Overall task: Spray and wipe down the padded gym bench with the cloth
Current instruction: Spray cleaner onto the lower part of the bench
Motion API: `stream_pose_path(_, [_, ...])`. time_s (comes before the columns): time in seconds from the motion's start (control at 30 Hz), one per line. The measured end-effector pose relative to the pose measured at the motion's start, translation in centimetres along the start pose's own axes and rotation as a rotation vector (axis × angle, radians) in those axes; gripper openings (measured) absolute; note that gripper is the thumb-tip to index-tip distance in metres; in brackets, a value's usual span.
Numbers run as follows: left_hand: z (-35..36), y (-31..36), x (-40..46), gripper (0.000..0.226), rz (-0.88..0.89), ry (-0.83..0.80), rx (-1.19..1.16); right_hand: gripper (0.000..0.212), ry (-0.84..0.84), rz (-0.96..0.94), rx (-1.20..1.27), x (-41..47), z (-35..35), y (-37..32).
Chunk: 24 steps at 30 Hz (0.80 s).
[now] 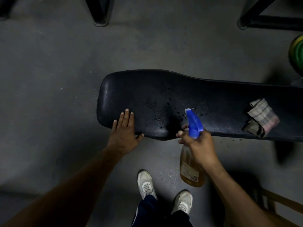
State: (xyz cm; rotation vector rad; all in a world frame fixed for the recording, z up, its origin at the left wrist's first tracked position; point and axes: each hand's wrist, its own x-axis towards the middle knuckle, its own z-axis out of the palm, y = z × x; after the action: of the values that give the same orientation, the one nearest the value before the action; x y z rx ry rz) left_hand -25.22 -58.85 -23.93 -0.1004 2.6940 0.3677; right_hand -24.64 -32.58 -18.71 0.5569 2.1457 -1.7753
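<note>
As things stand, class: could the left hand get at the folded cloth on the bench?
Probably not without a shift. The left hand rests flat at the bench's near end; the cloth lies far along it, beyond the right hand, which holds the spray bottle in between.

Hidden and cut off around the desk

The desk (164,95) runs off the right edge, its legs unseen; the right hand (199,147) covers the spray bottle's (191,171) neck and trigger, its label too blurred to read; the green plates (297,53) are cropped.
</note>
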Motion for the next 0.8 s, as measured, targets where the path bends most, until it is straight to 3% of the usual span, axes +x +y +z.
stream_pose_path(0.07, [-0.4,-0.4,0.7,0.095,-0.003,-0.001,-0.002,0.031,-0.049,-0.023,-0.053,0.3,1.1,-0.3])
stream_pose_path(0.17, [-1.0,-1.2,1.7,0.095,-0.013,-0.011,0.019,0.023,-0.121,-0.063,-0.117,0.5,3.0,-0.5])
stream_pose_path(0.33, [-1.5,-2.9,2.4,0.097,-0.118,-0.001,0.015,0.027,-0.217,-0.088,-0.194,0.4,5.5,-0.9])
stream_pose_path(0.6, [-1.6,-5.8,1.1,0.096,-0.302,0.025,-0.059,0.022,-0.200,-0.072,-0.162,1.9,7.6,-1.6])
stream_pose_path(0.8, [-1.6,-6.4,0.9,0.098,-0.276,-0.035,-0.154,0.029,-0.251,-0.055,-0.115,2.6,10.1,-2.6])
